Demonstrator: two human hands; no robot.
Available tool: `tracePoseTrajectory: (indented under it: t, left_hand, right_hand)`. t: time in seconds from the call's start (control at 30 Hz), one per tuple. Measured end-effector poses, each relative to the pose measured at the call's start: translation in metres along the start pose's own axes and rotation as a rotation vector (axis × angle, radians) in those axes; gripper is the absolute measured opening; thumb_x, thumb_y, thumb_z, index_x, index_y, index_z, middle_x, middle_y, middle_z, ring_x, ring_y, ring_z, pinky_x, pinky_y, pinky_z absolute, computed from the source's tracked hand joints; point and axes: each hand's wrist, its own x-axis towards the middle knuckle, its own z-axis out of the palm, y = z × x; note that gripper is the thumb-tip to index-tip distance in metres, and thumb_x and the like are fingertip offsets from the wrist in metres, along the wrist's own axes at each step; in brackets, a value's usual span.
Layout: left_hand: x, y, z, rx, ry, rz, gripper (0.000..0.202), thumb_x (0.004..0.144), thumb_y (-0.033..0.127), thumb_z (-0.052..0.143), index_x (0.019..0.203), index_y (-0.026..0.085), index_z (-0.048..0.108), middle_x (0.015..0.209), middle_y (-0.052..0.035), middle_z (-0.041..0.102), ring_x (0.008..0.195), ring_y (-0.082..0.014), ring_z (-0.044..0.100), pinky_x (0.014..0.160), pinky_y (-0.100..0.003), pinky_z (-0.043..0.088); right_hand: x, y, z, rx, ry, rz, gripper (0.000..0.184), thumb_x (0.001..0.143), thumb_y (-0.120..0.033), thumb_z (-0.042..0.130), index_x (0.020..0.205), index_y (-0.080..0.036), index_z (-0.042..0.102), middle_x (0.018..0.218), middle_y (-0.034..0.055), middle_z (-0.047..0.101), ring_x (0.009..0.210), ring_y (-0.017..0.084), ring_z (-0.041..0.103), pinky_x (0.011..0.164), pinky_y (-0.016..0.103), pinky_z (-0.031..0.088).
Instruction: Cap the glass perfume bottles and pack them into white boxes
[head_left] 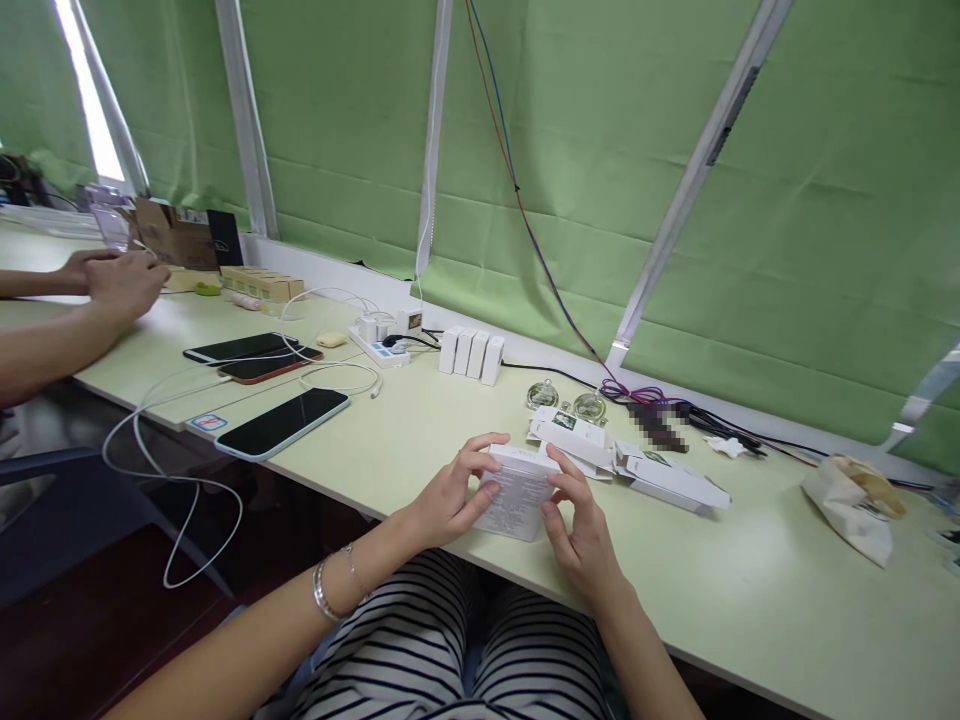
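A small white carton (514,508) with printed text on the side facing me stands at the table's front edge. My left hand (459,492) grips its left side, thumb on the printed face and fingers at the top edge. On the other side my right hand (576,515) holds it, fingertips at the top right corner and thumb by the right edge. Just beyond lie two opened white boxes, one (574,432) behind the carton and the other (671,478) to the right. Two round clear glass-like items (542,395) sit behind them.
Several small white boxes (471,355) stand in a row near a power strip (379,345). Phones (283,424) and white cables lie left. Another person's hands (124,283) rest at far left. A cloth bag (847,508) lies right. Dark cables (720,425) run along the wall.
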Motion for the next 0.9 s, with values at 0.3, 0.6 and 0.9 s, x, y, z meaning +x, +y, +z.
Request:
tracePoseTrajectory:
  t: [0.3, 0.6, 0.9]
  left_hand:
    - [0.0001, -0.0003, 0.0002, -0.002, -0.005, -0.006, 0.024, 0.091, 0.013, 0.04, 0.111, 0.023, 0.034, 0.131, -0.0151, 0.038, 0.122, -0.0225, 0.038, 0.077, -0.03, 0.046]
    - [0.0006, 0.0007, 0.0003, 0.003, -0.002, 0.001, 0.022, 0.091, 0.013, 0.039, 0.11, 0.022, 0.034, 0.13, -0.0155, 0.039, 0.123, -0.0226, 0.037, 0.081, -0.033, 0.046]
    - [0.0011, 0.0008, -0.0005, 0.005, -0.005, 0.013, 0.022, 0.092, 0.014, 0.038, 0.112, 0.023, 0.034, 0.131, -0.0156, 0.038, 0.124, -0.023, 0.037, 0.082, -0.035, 0.046]
  right_hand:
    - [-0.0001, -0.0012, -0.0013, 0.011, -0.017, 0.018, 0.038, 0.089, -0.012, 0.039, 0.125, -0.024, 0.037, 0.14, 0.0154, 0.039, 0.127, 0.023, 0.041, 0.073, 0.031, 0.053]
    - [-0.0002, -0.0005, -0.0013, 0.017, -0.023, 0.001, 0.04, 0.088, -0.009, 0.04, 0.124, -0.025, 0.036, 0.141, 0.0147, 0.036, 0.122, 0.021, 0.045, 0.073, 0.031, 0.052]
    - [-0.0018, -0.0002, -0.0002, 0.013, -0.013, 0.012, 0.051, 0.089, -0.012, 0.039, 0.136, -0.027, 0.025, 0.141, 0.0127, 0.037, 0.126, 0.022, 0.041, 0.076, 0.033, 0.053]
